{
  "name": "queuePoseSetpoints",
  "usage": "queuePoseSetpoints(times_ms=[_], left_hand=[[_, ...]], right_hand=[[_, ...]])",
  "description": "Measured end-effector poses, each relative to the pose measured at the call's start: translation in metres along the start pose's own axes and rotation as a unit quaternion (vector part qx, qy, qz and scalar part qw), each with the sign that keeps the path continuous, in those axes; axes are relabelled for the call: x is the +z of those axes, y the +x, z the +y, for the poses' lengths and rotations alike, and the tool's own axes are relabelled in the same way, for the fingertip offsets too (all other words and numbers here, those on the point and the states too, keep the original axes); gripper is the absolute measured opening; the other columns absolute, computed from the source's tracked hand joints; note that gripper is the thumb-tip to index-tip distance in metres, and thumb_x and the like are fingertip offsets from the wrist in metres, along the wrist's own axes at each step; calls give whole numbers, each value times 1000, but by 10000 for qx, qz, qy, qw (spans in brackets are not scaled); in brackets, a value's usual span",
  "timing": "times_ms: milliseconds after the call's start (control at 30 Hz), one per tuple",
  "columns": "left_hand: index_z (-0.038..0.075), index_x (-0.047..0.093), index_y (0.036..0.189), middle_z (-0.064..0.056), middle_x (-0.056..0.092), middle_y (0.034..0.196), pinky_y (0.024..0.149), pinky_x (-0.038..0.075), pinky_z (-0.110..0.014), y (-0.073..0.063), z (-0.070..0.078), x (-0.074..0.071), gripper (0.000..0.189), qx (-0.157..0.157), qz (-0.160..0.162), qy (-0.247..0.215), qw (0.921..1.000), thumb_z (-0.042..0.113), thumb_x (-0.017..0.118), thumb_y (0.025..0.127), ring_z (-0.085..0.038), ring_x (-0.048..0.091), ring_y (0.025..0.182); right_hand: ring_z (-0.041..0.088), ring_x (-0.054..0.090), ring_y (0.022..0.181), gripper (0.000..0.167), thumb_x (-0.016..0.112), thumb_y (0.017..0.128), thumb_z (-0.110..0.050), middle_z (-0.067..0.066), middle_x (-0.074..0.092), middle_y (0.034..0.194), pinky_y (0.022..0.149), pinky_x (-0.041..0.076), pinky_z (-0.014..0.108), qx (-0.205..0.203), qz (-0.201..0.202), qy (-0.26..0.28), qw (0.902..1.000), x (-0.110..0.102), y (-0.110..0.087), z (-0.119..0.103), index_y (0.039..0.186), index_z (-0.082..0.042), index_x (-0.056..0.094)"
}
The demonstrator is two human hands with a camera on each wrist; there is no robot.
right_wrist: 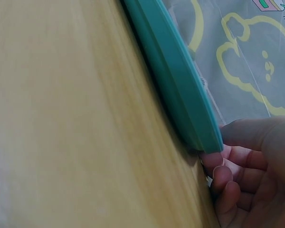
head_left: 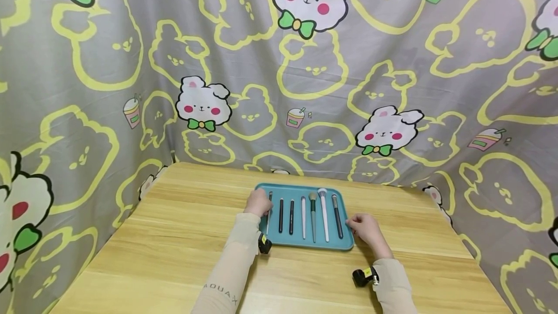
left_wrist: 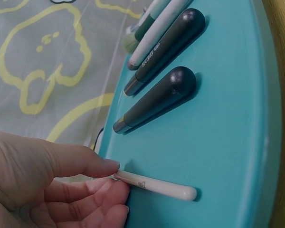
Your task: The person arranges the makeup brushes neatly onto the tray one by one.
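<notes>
A teal tray [head_left: 320,242] lies on the table with several makeup brushes in a row. At its left end my left hand [head_left: 258,202] pinches a slim white makeup brush [left_wrist: 156,185] between thumb and fingers; the handle's rounded end points toward me over the tray. Two short black brushes [head_left: 281,216] lie just right of it. Further right are a pale pink-white brush [head_left: 303,219], a green brush [head_left: 313,219], a long white brush [head_left: 324,217] and a dark brush [head_left: 337,217]. My right hand [head_left: 366,227] grips the tray's right rim, thumb above and fingers below.
The wooden table [head_left: 174,256] extends around the tray on all sides. A grey curtain [head_left: 261,62] with cartoon rabbits hangs behind the table and along both sides.
</notes>
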State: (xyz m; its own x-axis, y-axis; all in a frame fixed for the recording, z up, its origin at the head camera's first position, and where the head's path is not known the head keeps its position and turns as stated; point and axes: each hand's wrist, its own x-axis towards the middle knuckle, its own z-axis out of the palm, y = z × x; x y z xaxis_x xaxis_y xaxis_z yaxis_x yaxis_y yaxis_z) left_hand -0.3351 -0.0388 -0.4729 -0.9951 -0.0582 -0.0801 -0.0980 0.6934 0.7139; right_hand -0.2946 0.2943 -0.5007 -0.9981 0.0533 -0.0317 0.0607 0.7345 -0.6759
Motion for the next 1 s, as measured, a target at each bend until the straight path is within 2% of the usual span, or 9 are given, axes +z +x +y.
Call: queuePoseSetpoints(times_ms=[300, 600, 1000], left_hand=[[9, 54, 50, -3, 50, 43, 42, 35, -26, -4, 2, -2, 34, 7, 39, -6, 10000, -4, 56, 81, -15, 46, 38], [8, 53, 51, -13, 63, 54, 42, 37, -26, -5, 3, -3, 34, 36, 136, 156, 9998, -3, 58, 82, -13, 45, 38], [11, 50, 52, 0, 47, 43, 44, 37, -25, -8, 4, -8, 35, 30, 129, 159, 9998, 1, 59, 84, -13, 46, 40]], right_hand=[[15, 49, 57, 20, 63, 93, -19, 3, 58, 65, 53, 40, 27, 14, 6, -34, 10000, 0, 0, 0, 81, -2, 65], [14, 48, 56, 21, 63, 93, -18, 4, 58, 66, 52, 40, 26, -6, -17, 3, 10000, -1, -1, -2, 81, -1, 64], [14, 48, 56, 21, 62, 93, -18, 5, 59, 67, 53, 40, 27, -11, -11, 7, 10000, 0, -2, -2, 81, -1, 64]])
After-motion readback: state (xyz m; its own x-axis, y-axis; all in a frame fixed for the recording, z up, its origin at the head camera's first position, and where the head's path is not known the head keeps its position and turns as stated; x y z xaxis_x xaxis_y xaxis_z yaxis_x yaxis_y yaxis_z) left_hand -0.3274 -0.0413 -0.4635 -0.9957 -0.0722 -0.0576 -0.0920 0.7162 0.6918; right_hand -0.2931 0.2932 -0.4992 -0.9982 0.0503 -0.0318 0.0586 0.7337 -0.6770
